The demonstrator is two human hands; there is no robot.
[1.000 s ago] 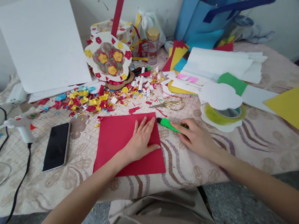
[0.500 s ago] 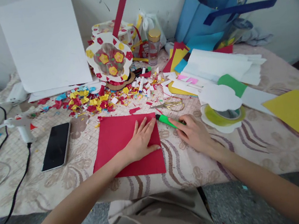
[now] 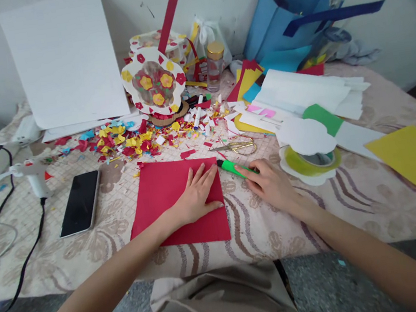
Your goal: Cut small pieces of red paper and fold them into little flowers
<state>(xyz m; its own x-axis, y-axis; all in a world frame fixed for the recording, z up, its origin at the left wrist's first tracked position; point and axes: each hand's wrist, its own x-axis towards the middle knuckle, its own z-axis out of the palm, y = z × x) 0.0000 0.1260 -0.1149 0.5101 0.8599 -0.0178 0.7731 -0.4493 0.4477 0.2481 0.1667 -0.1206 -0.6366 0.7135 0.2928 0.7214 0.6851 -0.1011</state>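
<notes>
Left hand [image 3: 197, 195] flat, fingers spread, pressing the right part of a square red paper sheet [image 3: 167, 198] lying on the patterned cloth surface [image 3: 100, 245]. Right hand [image 3: 270, 183] pinching a green marker pen [image 3: 233, 168], tip pointing at the sheet's upper right corner. Gold scissors [image 3: 238, 146] just behind the pen. Black phone [image 3: 79, 202] left of the sheet. Yellow tape roll [image 3: 312, 159] right of the hand.
</notes>
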